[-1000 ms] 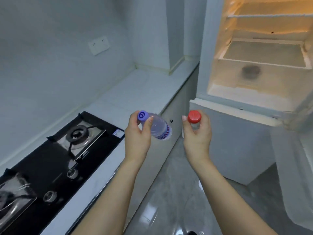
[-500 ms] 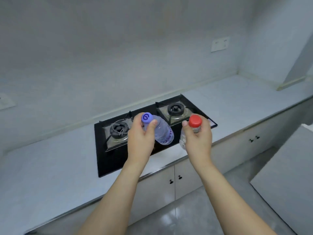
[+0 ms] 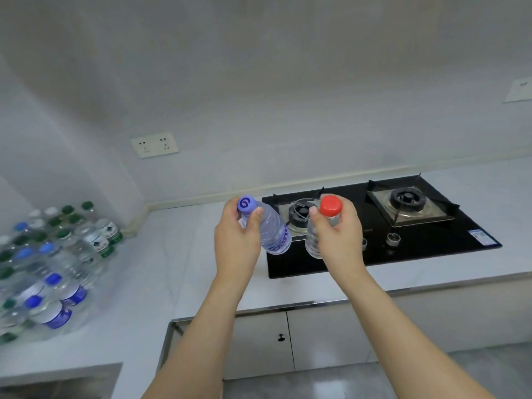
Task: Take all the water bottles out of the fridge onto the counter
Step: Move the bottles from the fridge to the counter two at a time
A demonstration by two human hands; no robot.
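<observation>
Left hand gripped the purple-capped bottle near its neck; right hand gripped the red-capped bottle likewise. Both were held above the counter, by the hob. The bottle cluster, blurred, apparently stood at the counter's left.

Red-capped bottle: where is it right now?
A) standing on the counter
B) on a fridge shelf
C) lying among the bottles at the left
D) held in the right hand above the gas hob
D: the right hand grips the red-capped bottle in the air over the gas hob.
</observation>
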